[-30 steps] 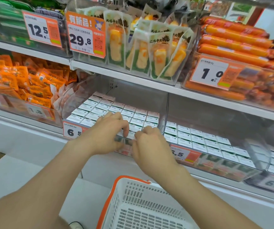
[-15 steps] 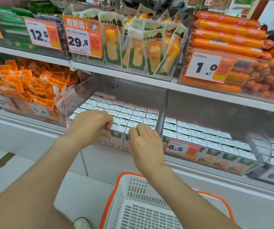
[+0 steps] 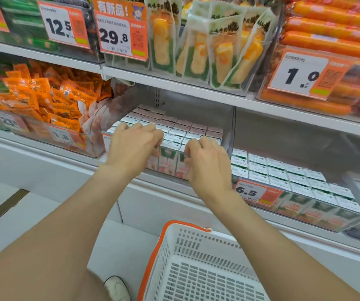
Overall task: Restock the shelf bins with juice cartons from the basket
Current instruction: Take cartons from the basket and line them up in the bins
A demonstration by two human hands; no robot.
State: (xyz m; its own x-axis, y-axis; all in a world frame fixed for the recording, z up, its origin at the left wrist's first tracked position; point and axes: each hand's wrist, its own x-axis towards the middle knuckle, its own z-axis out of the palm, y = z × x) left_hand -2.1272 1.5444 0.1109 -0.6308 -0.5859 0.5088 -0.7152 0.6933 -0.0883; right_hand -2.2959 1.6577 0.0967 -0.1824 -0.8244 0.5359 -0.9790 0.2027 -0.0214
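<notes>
Left of the clear bin [image 3: 229,129]: heaped orange packets [image 3: 51,98]. Inside the bin: juice cartons [image 3: 170,158], upright in tight rows. At the bin's front row: left hand [image 3: 131,146], fingers curled over the carton tops, gripping them. Just right along the same row: right hand [image 3: 207,164], fingers likewise hooked onto carton tops, thumb hidden. Below the bin: white basket [image 3: 196,246] with orange rim
</notes>
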